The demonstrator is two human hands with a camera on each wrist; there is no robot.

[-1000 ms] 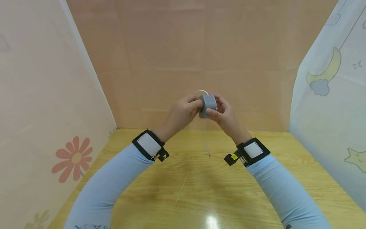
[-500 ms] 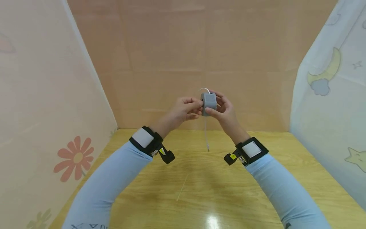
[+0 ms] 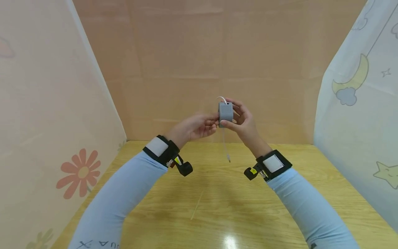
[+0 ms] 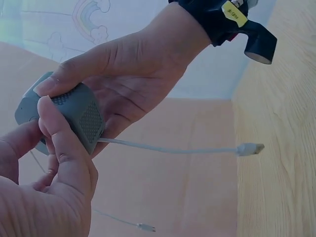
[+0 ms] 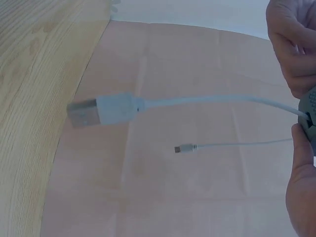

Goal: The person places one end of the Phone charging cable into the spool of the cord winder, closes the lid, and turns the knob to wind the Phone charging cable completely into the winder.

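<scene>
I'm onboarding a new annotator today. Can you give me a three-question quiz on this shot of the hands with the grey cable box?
1. True or false: the grey box rests on the wooden table.
2. Which hand grips the box with thumb and fingers round it: A the left hand, B the right hand, C neither?
3. What hangs free below the box in the head view?

Key
1. False; it is held up in the air above the table.
2. B; the left hand only touches it with its fingertips.
3. A white cable ending in a plug.
</scene>
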